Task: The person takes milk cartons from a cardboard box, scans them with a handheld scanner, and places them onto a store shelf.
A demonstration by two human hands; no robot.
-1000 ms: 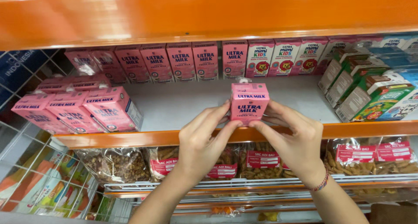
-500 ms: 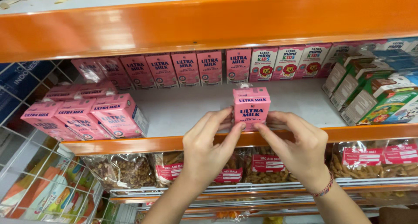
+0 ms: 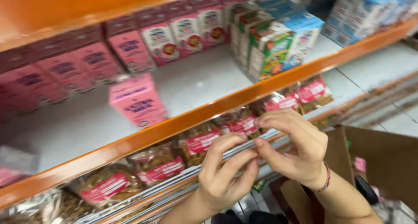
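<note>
Left hand: bare, no ring, no watch, no glove; nails short, unpainted as far as blur allows. Left forearm bare to frame edge, no sleeve in view. Right hand: bare, no ring seen; nails short, plain. Right wrist: thin braided bracelet, red and dark threads, sits snug just below hand. Right forearm bare below bracelet, no sleeve in view. Both hands motion-blurred, finer detail not readable.
</note>
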